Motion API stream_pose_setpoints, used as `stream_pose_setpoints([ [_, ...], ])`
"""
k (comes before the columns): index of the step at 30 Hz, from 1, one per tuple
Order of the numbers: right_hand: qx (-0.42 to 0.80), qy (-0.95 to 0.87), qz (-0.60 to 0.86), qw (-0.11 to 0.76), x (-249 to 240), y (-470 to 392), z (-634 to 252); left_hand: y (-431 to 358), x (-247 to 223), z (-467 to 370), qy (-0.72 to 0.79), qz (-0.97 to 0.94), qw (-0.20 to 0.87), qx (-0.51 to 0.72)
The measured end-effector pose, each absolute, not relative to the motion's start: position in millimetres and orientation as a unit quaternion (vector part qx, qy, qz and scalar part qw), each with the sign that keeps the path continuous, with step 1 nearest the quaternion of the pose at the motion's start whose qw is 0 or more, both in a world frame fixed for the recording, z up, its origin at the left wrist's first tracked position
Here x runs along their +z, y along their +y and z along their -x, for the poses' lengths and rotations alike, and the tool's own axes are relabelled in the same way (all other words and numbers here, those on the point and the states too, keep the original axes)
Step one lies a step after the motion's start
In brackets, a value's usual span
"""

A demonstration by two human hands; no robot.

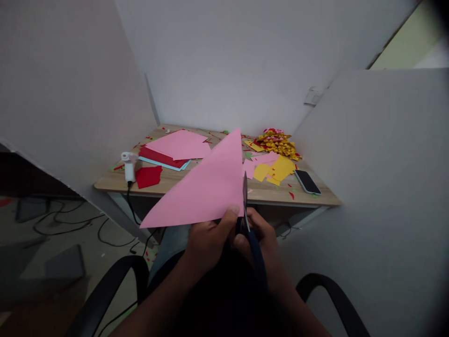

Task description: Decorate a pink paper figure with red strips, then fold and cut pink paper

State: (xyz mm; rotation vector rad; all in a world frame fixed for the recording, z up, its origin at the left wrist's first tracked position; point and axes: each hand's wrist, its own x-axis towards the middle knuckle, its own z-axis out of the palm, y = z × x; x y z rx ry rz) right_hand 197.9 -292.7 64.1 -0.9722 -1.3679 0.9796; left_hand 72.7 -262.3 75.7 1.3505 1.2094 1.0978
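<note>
Seated worker cutting paper, seen from above the lap. The left hand (206, 241) is pinching the lower edge of a pink triangle (206, 187) of folded paper, thumb on top; the right hand (263, 236) is closing around the dark handles of the scissors (247, 210), whose blades are standing upright against the triangle's right edge. The triangle is hanging in the air in front of the counter's near edge (217, 199), touching nothing but the hand and the blades.

The sheet is looking light, thin and limp: it would likely sag or crease if held far from the cut, so a hold near the blades, as here, is probably suiting it best. Its long axis is running from the low left tip up to the apex at upper right, toward the counter's far edge.

On the counter: a pink and red paper stack (173, 150) near the left, a white tool (129, 166) at the left corner, yellow scraps (275, 168) and a phone (307, 181) toward the right edge.
</note>
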Motion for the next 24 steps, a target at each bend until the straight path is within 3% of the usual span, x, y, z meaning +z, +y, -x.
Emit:
stream_pose_setpoints([
  [24,0.423,-0.547,0.423,0.585,53.9,-289.5,-196.9,-260.0,75.5,-74.7,0.481,-0.573,0.5,0.438],
])
